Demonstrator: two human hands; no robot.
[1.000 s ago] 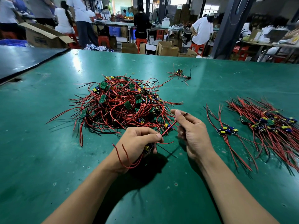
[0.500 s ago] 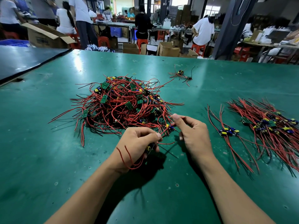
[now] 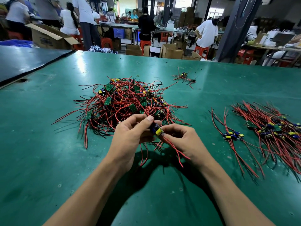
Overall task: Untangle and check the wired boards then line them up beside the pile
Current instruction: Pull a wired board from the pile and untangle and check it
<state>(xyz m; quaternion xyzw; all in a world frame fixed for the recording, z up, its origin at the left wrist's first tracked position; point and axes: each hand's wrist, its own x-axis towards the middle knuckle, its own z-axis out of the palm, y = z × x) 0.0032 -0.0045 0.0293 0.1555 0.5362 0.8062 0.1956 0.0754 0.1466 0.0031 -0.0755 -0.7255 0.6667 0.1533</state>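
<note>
A tangled pile of wired boards [image 3: 123,103], green boards with red and black leads, lies mid-table. Just in front of it, above the mat, both hands hold one wired board [image 3: 157,130] with a yellow capacitor. My left hand [image 3: 130,137] grips the board, thumb on top, with a red lead running up past the thumb. My right hand [image 3: 182,141] pinches the board's other end, and red leads trail down across its wrist. To the right, a lone board [image 3: 232,135] lies beside the lined-up boards [image 3: 276,129], their wires fanned out.
A stray wired board [image 3: 184,76] lies far back on the green mat [image 3: 48,160]. A dark table [image 3: 24,61] adjoins at the left. Beyond the far edge stand cardboard boxes, red stools and several people at benches.
Both hands rose and came together. The board came up out of my left fist, so its yellow capacitor shows. My right hand moved left from the wire tip onto the board's end.
</note>
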